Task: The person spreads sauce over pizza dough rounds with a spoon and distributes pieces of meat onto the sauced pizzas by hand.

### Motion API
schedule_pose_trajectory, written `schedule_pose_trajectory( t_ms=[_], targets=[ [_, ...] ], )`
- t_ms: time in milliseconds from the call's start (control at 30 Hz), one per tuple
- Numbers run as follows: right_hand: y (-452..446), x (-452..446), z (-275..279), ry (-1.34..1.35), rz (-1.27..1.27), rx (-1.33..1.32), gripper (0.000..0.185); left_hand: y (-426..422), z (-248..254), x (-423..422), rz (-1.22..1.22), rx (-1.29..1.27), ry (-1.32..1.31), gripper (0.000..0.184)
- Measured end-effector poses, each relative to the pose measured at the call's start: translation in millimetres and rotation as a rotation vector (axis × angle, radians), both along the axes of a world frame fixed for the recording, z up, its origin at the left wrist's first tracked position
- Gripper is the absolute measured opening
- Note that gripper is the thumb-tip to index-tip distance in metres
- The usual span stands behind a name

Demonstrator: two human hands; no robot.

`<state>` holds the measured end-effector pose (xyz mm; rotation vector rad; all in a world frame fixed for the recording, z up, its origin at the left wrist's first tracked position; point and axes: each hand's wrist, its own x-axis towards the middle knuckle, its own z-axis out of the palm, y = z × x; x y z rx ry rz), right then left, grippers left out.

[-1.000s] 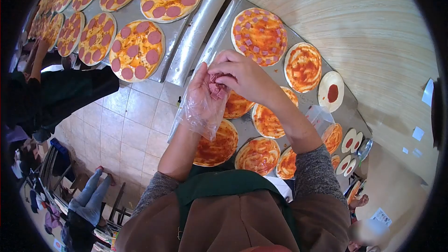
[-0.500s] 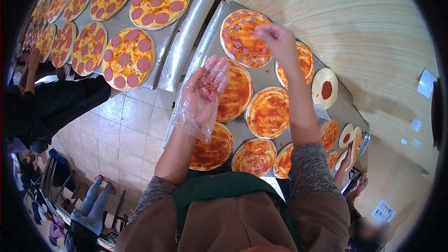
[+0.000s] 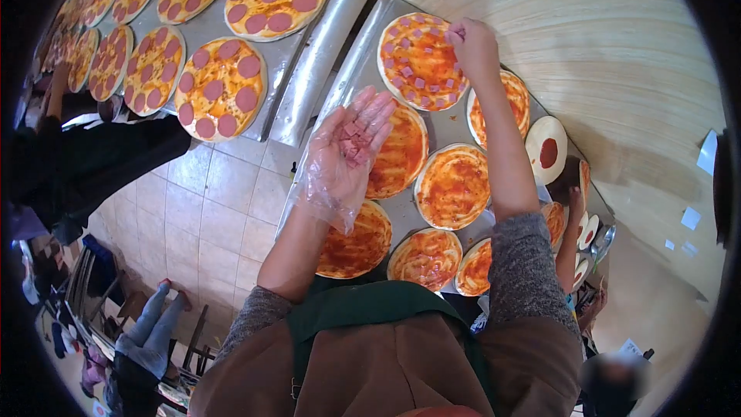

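Note:
My left hand (image 3: 349,150), in a clear plastic glove, lies palm up and cupped, holding a small heap of diced ham (image 3: 355,144). My right hand (image 3: 474,45), its fingers pinched on some ham cubes (image 3: 461,32), is over the right edge of the far pizza (image 3: 423,62). That pizza bears tomato sauce and scattered ham cubes. Nearer to me, a sauced pizza base (image 3: 453,185) has no ham on it. Another sauced base (image 3: 397,150) is partly hidden behind my left hand.
More sauced bases (image 3: 426,259) and a base with a sauce spot (image 3: 546,150) lie on the metal tray (image 3: 440,127). A co-worker's arm (image 3: 570,239) reaches in at right, near a spoon (image 3: 603,241). Pizzas with sausage slices (image 3: 220,89) fill the left tray (image 3: 279,58).
My right hand has moved slightly up and right, its fingers now pinched together. At right, the co-worker's hand has moved farther up over the tray. The whole view has shifted a little.

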<state>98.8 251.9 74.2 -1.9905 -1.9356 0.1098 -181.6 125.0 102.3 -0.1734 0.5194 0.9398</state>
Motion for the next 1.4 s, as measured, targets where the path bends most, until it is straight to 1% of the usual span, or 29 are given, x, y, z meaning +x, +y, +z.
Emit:
schedule_pose_trajectory(
  t_ms=[33,100,167,233,300,333,367,400,433,500,567,600,667,767,833,867,1033,1133,1233,1333,1400],
  targets=[
    [-7.6,-7.4,1.2,0.206,0.023,-0.08,0.012,0.2,-0.1,0.1,0.003,0.001,-0.003,0.052],
    [-35.9,-41.2,28.7,0.611,0.061,-0.239,0.014,0.3,0.2,1.5,0.001,0.005,-0.014,0.052],
    [-67.6,-78.9,56.0,0.824,0.175,-0.431,0.015,0.5,2.4,2.5,-0.007,-0.011,0.024,0.051],
    [-89.8,-107.1,77.4,0.823,0.314,-0.496,0.016,-0.3,3.0,5.7,-0.012,-0.013,0.044,0.05],
    [-103.5,-119.9,75.8,0.719,0.42,-0.374,0.016,-3.3,0.0,8.0,-0.013,-0.001,0.055,0.049],
    [-107.8,-124.0,71.5,0.667,0.471,-0.312,0.017,-6.9,-8.3,6.6,-0.017,0.025,-0.026,0.048],
    [-110.4,-127.4,65.3,0.671,0.461,-0.276,0.017,-8.3,-13.6,3.9,-0.022,0.052,-0.107,0.048],
    [-111.8,-126.6,63.3,0.661,0.437,-0.321,0.017,-10.3,-18.4,3.0,-0.027,0.078,-0.189,0.047],
    [-112.7,-125.9,63.3,0.651,0.412,-0.366,0.016,-14.1,-22.5,3.9,-0.039,0.048,-0.127,0.047],
    [-114.2,-123.8,66.1,0.659,0.362,-0.432,0.015,-12.0,-4.6,6.5,-0.064,-0.01,-0.001,0.048],
    [-116.5,-121.9,72.3,0.694,0.312,-0.477,0.013,-10.4,1.3,7.5,-0.076,0.038,0.048,0.048],
    [-116.9,-118.7,72.1,0.769,0.254,-0.496,0.013,-9.6,5.0,7.6,-0.079,0.061,0.073,0.049],
    [-115.4,-105.9,67.5,0.919,0.139,-0.532,0.013,-8.8,17.0,7.6,-0.062,0.007,0.115,0.051],
    [-93.0,-64.7,42.4,0.971,0.045,-0.326,0.016,-9.7,14.6,5.6,-0.054,-0.006,0.137,0.052],
    [-72.3,-33.0,8.5,0.808,-0.004,-0.252,0.016,-11.1,11.1,4.6,-0.051,0.003,0.132,0.053],
    [-63.3,-27.5,-0.8,0.732,-0.014,-0.279,0.015,-11.6,10.6,4.3,-0.045,0.005,0.128,0.053],
    [-41.8,-28.4,-18.9,0.402,-0.018,-0.347,0.014,-15.1,9.6,2.3,-0.053,0.007,0.141,0.054],
    [-36.3,-29.8,-31.7,0.335,-0.037,-0.307,0.012,-16.8,9.9,1.3,-0.055,-0.002,0.148,0.054],
    [-36.2,-38.9,-24.5,0.376,-0.143,-0.224,0.012,-17.2,9.0,0.2,-0.047,-0.014,0.145,0.053],
    [-30.3,-29.8,-17.1,0.364,-0.11,-0.265,0.015,-16.5,9.5,-1.7,-0.035,-0.021,0.15,0.053],
    [-25.0,-15.1,-30.8,0.672,-0.125,-0.278,0.019,-17.2,9.0,-2.2,-0.026,-0.015,0.145,0.053]
  ],
)
